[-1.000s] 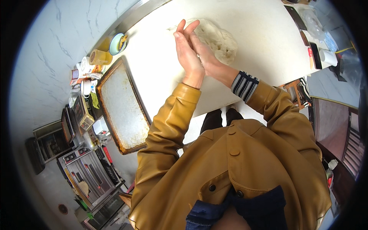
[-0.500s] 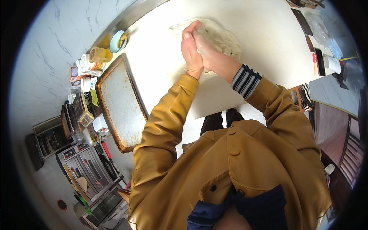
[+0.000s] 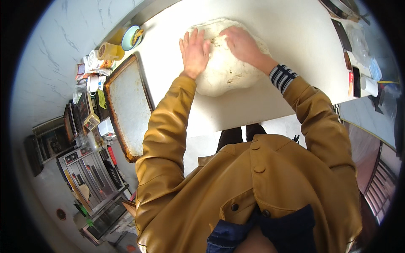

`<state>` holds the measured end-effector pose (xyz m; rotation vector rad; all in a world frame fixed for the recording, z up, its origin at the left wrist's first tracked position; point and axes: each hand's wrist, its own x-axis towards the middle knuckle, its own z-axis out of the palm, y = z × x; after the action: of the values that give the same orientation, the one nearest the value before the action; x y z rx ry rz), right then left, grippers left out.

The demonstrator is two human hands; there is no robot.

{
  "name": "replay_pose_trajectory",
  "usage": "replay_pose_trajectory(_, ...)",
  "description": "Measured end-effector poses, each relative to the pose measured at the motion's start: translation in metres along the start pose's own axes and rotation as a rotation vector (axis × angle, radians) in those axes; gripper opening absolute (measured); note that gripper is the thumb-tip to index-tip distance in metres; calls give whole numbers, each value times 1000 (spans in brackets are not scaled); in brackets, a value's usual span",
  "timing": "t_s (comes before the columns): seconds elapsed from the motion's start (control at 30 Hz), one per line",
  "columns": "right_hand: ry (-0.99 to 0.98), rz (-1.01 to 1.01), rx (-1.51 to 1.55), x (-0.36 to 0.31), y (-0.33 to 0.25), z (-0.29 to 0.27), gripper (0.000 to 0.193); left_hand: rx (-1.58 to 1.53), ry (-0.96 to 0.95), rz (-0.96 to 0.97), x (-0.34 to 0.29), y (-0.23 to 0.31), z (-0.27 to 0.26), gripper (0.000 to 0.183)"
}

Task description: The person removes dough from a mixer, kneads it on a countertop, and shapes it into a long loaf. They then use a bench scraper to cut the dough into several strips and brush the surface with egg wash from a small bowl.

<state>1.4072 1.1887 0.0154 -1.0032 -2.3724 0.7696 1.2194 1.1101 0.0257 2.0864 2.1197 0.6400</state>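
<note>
A large pale lump of dough [image 3: 230, 76] lies on the white worktop [image 3: 291, 55], its surface creased and marked with a few darker patches. Flat against its far left side rests my left hand [image 3: 195, 52], fingers spread. My right hand [image 3: 244, 45] is on the far top of the dough, its fingers bent and pressed together into the surface. Both hands touch the dough, a short gap apart.
Left of the dough lies a rust-edged baking tray [image 3: 128, 105]. Behind it stand a light green bowl [image 3: 132, 38] and a yellow tub [image 3: 110, 51]. At the right are a cleaver [image 3: 341, 36], a phone [image 3: 357, 82] and a white cup [image 3: 370, 85].
My hands were pressed together over the dough; they have moved apart, left hand to the left, right hand to the right. More of the dough shows, now bulging toward me.
</note>
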Motion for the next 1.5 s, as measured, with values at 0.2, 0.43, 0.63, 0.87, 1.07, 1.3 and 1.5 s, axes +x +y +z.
replay_pose_trajectory(0.2, 18, -318, -316, -27, 22, 36, 53, 431, -143, 174, -36, -24, 35, 73)
replay_pose_trajectory(0.43, -56, -214, -453, 2, 13, 32, 55, 293, -245, 131, -5, -27, 26, 71)
replay_pose_trajectory(0.63, -446, 184, -31, 76, 2, -22, 69, -32, -357, -59, 48, -70, -34, 84)
replay_pose_trajectory(0.87, -553, 85, -517, 150, 38, 50, 106, -137, -763, -261, 128, -138, 17, 139)
replay_pose_trajectory(1.07, -461, 114, -547, 155, 44, 59, 80, -177, -811, -289, 147, -140, 34, 118)
replay_pose_trajectory(1.3, -201, -84, -467, 75, -2, 23, 40, 221, -398, -148, 50, -49, -32, 74)
replay_pose_trajectory(1.5, -255, -337, -214, -57, -37, -53, 11, 8, -395, 98, -82, 18, -95, 51)
